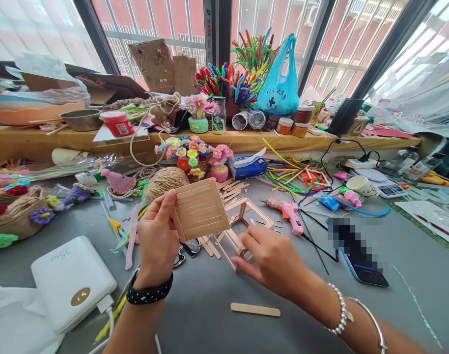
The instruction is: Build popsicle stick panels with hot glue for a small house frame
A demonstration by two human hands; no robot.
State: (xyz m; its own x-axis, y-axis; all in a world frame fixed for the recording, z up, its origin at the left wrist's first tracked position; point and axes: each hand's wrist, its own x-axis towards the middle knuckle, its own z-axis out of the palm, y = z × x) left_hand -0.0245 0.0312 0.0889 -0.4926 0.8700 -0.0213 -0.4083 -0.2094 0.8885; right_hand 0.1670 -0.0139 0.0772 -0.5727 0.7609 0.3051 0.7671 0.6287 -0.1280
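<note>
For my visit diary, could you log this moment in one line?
left hand: holding flat, pale wooden-stick panel | right hand: holding open, pale wooden-stick frame | lying nearby: pink plastic glue gun, loose pale wooden stick

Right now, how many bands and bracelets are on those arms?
3: a black dotted band behind the left hand, a beaded bracelet and a silvery bangle behind the right hand. Others farther up could be out of view.

Free tabletop (198,314) around stick (255,309), wooden frame (233,240) beyond

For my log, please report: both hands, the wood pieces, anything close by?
Left hand: gripping wooden panel, raised. Right hand: pinching stick frame. Close by: loose stick, glue gun.
</note>
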